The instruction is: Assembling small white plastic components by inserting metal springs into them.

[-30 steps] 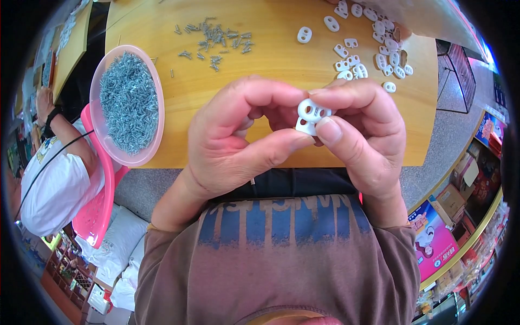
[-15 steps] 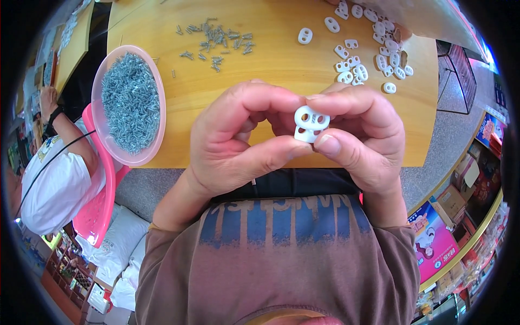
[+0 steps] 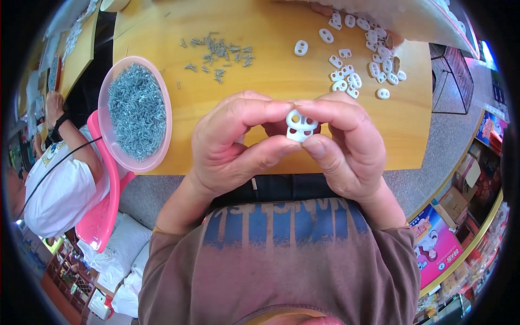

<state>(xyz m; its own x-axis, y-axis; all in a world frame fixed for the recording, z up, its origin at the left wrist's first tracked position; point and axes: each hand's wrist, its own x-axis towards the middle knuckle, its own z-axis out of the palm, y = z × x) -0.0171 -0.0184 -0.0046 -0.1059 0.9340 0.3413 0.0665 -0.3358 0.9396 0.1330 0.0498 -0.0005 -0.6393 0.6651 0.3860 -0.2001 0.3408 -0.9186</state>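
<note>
Between my two hands is a white plastic cord lock [image 3: 301, 125], its oval holed top sitting over a holed lower piece. My left hand [image 3: 230, 143] pinches it from the left with thumb and forefinger. From the right, my right hand [image 3: 352, 146] grips it the same way, thumb at its lower edge. Beyond my hands on the wooden table [image 3: 271, 70] lies a loose group of small metal springs [image 3: 218, 50]. White cord lock pieces [image 3: 354, 80], oval and two-holed, are scattered to the far right.
A pink bowl [image 3: 168, 116] full of metal springs [image 3: 135, 114] stands at the table's left edge. Clear plastic sheeting [image 3: 379, 16] covers the far right. At left, another person's arm [image 3: 81, 149] shows beside a pink chair [image 3: 103, 225]. A black wire frame [image 3: 452, 81] stands right.
Both hands, still holding the cord lock, have shifted slightly left. The view has tilted a little, so the table and bowl appear lower.
</note>
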